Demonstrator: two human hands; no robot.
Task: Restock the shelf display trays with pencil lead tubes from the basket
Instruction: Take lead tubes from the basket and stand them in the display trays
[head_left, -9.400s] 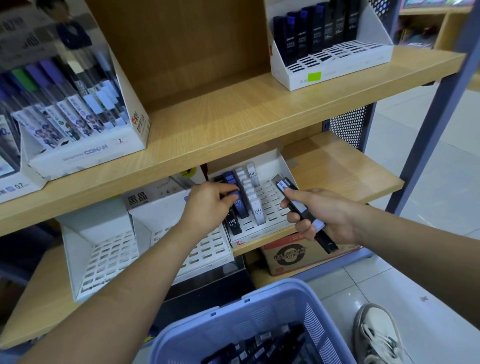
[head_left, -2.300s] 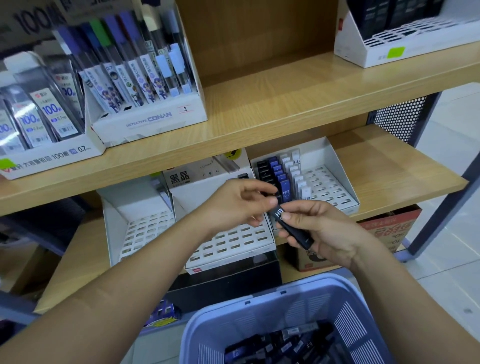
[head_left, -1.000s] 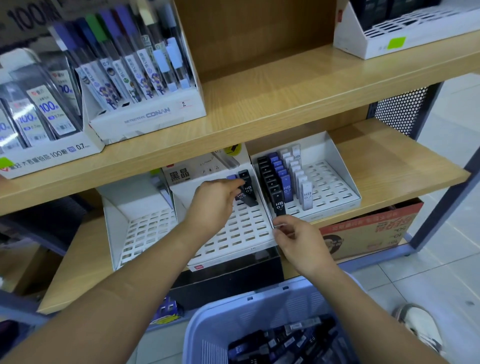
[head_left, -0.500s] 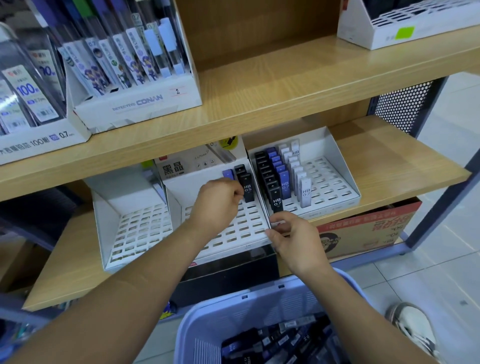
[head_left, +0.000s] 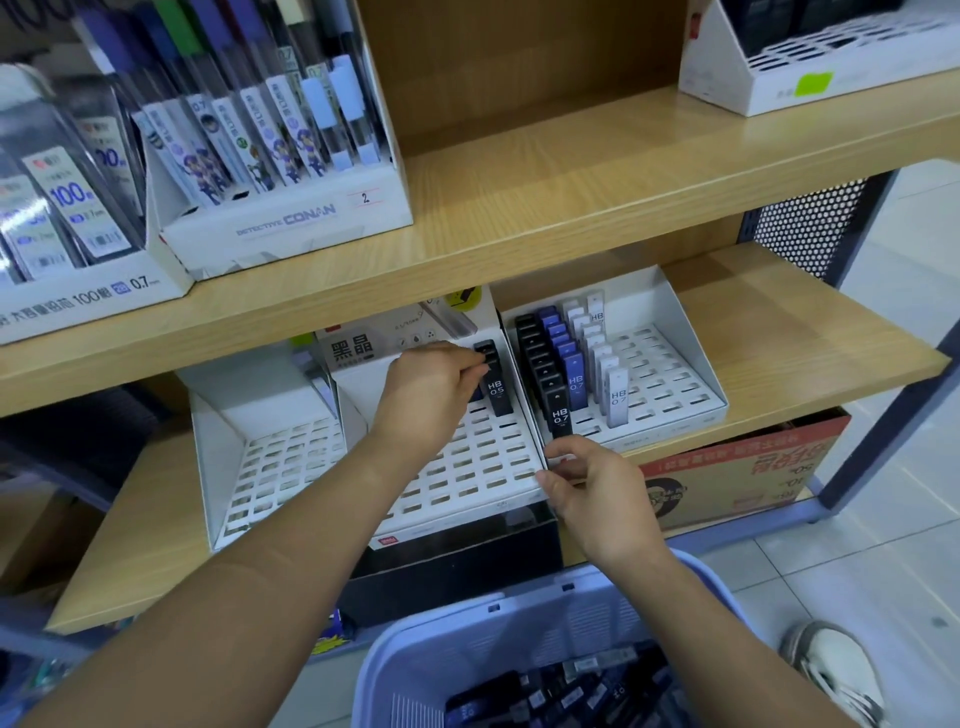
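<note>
Left hand (head_left: 436, 387) pinching black tube (head_left: 497, 395), slotted tray (head_left: 467, 470)

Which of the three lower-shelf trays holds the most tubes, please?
The right tray: three rows, black, blue and white. The middle tray shows only a few black tubes; the left tray shows none.

One head-worn wide-angle view is covering the scene. It is looking forward and down, facing the shelving front-on. The display trays (head_left: 467, 467) on the lower shelf (head_left: 779, 332) are sitting mid-frame, close, within arm's reach. The left hand (head_left: 431, 395) and right hand (head_left: 597, 493) are showing, forearms entering from the bottom edge. The basket (head_left: 467, 613) is lying almost directly beneath the lens.
</note>
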